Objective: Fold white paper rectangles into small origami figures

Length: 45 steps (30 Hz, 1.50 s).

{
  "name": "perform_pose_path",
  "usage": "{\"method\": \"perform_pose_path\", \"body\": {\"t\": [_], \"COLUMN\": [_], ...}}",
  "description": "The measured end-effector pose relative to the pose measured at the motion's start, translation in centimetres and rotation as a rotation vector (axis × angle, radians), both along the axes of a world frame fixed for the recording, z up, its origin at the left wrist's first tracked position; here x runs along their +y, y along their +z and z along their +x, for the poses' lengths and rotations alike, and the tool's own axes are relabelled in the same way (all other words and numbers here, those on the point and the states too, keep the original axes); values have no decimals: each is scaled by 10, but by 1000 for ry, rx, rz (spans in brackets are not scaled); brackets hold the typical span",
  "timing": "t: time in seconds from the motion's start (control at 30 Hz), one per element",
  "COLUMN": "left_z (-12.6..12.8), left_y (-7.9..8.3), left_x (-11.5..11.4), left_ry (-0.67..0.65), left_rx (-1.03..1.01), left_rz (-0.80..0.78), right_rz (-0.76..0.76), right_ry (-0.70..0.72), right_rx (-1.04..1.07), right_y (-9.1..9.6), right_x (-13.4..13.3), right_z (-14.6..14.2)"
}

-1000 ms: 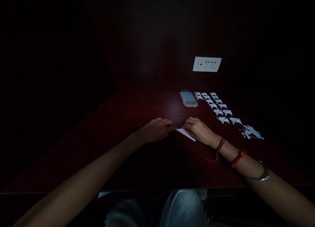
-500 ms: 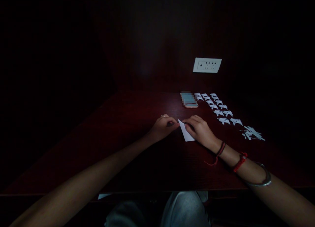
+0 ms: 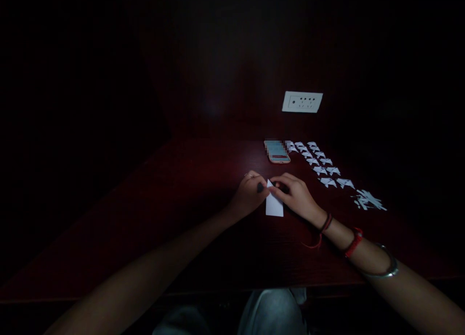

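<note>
A small white paper piece (image 3: 274, 205) lies on the dark red table (image 3: 189, 214), its pointed top end pinched between both hands. My left hand (image 3: 250, 194) has its fingers closed on the paper's top left, thumb with a dark nail on it. My right hand (image 3: 296, 194), with red threads and a metal bangle on the wrist, grips the top right of the same paper.
A phone (image 3: 277, 151) lies beyond the hands. Two rows of several small folded white paper shapes (image 3: 321, 163) run right of it, ending in a pile of paper scraps (image 3: 368, 200). A white wall socket (image 3: 302, 102) sits on the dark back panel.
The paper has turned from lying flat and sideways under my right hand to pointing away from me, more of it showing. Both hands have drawn closer together at its tip.
</note>
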<state>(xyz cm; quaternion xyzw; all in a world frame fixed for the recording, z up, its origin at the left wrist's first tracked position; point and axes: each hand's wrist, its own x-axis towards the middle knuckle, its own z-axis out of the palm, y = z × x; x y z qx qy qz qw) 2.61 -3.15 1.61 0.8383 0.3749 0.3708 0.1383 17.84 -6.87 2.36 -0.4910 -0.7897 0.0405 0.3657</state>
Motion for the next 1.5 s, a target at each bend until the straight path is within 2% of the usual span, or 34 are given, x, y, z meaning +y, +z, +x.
{"method": "perform_pose_path", "body": {"t": [0.2,0.5,0.9,1.1,1.33,1.5], "left_z": [1,-1,-1,-4,-3,-3], "left_y": [3,3,6,6,4,5], "left_x": [-8,-5,-6,-9,-9,-9], "left_ry": [-57,-62,-86,-136,-127,-106], "left_rx": [28,53,36,62,39,85], "left_rz": [49,46,82,60,31,17], "right_rz": [2,-161,-119,-226,-330,-316], "right_ry": [7,63,69,139,144,116], "right_rx": [48,219,138,175,215,169], "right_y": [4,-6,2,-2,-5,-5], "right_x": [1,11,5,6,7,6], "right_z": [-1,5,3,6,5,4]}}
